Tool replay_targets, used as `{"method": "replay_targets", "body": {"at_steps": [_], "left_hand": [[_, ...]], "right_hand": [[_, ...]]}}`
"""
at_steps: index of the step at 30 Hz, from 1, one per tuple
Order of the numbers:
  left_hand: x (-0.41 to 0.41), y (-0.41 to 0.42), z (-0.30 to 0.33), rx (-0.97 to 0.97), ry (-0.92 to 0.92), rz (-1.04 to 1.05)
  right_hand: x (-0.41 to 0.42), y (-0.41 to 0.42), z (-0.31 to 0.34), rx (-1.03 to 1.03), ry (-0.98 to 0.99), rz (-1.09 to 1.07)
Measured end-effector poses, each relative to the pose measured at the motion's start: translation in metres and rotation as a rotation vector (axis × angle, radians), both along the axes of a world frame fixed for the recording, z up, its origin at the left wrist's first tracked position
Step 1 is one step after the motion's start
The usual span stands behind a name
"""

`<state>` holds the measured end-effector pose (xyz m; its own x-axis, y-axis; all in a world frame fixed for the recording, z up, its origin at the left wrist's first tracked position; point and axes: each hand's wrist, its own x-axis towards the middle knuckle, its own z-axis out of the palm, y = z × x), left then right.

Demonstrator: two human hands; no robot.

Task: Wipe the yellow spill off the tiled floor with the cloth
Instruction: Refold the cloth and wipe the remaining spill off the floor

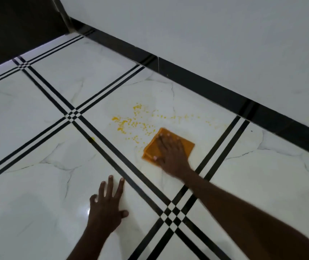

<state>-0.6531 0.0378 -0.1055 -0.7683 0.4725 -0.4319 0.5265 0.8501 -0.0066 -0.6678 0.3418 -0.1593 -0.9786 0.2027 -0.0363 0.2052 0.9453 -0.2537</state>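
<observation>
White marble-look tiled floor (74, 184): blurred right hand (170, 152), fingers flat, half covers folded orange cloth (151, 149) beside scattered yellow spill (131, 124); left hand (106, 207) splayed open.

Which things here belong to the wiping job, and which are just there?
Job: cloth, under the flat right hand; spill; floor; left hand, flat on the floor.
Just there: skirting; wall.

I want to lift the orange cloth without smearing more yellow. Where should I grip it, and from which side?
Probably pinch the bare right corner of the orange cloth, coming from the right, away from the yellow spill. The cloth lies flat and folded under the right hand, with the spatter along its upper left edge. The left hand rests flat on the tiled floor.
</observation>
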Motion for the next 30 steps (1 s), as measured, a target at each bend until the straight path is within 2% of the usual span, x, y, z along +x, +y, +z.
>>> {"method": "replay_targets", "body": {"at_steps": [2, 5, 8, 10, 12, 14, 15, 16, 17, 18, 21, 23, 24, 26, 28, 30], "left_hand": [[-0.002, -0.010, -0.007, 0.015, 0.028, -0.031], [-0.004, -0.008, -0.009, 0.015, 0.046, -0.049], [-0.005, 0.009, 0.005, 0.002, 0.024, 0.031], [-0.013, 0.033, 0.015, 0.113, 0.065, 0.070], [-0.025, 0.069, 0.014, 0.211, 0.072, -0.005], [-0.031, 0.117, 0.011, 0.236, 0.020, -0.154], [-0.031, 0.138, 0.007, 0.230, 0.008, -0.220], [-0.031, 0.155, 0.005, 0.215, -0.001, -0.267], [-0.033, 0.158, 0.001, 0.196, -0.012, -0.293], [-0.031, 0.172, -0.002, 0.224, -0.021, -0.312], [-0.030, 0.164, -0.013, 0.280, -0.026, -0.297], [-0.027, 0.165, -0.012, 0.293, 0.027, -0.301], [-0.026, 0.168, -0.010, 0.280, 0.027, -0.300], [-0.022, 0.172, -0.008, 0.255, 0.008, -0.277], [-0.024, 0.172, -0.006, 0.253, -0.008, -0.267], [-0.026, 0.169, -0.007, 0.213, -0.025, -0.269]], "right_hand": [[-0.017, 0.069, 0.003, 0.021, 0.014, -0.294], [0.016, 0.136, 0.012, -0.042, -0.056, -0.655], [0.056, 0.096, 0.013, -0.020, 0.017, -0.949], [0.060, 0.040, 0.008, 0.064, 0.056, -0.855], [0.050, 0.001, 0.002, 0.083, 0.058, -0.542], [0.028, 0.015, 0.003, 0.082, 0.046, -0.238], [0.018, 0.037, 0.006, 0.071, 0.027, -0.141], [0.009, 0.067, 0.004, 0.095, 0.001, -0.135], [0.005, 0.089, 0.009, 0.105, -0.035, -0.207], [0.015, 0.126, 0.016, 0.099, -0.064, -0.381], [0.076, 0.178, 0.018, 0.057, 0.076, -0.892], [0.118, 0.159, 0.016, 0.017, 0.082, -1.180], [0.127, 0.136, 0.017, 0.010, 0.043, -1.241], [0.122, 0.092, 0.010, 0.045, 0.043, -1.129], [0.091, 0.076, 0.007, 0.038, 0.036, -0.799], [0.047, 0.101, 0.013, 0.073, -0.015, -0.441]]}}
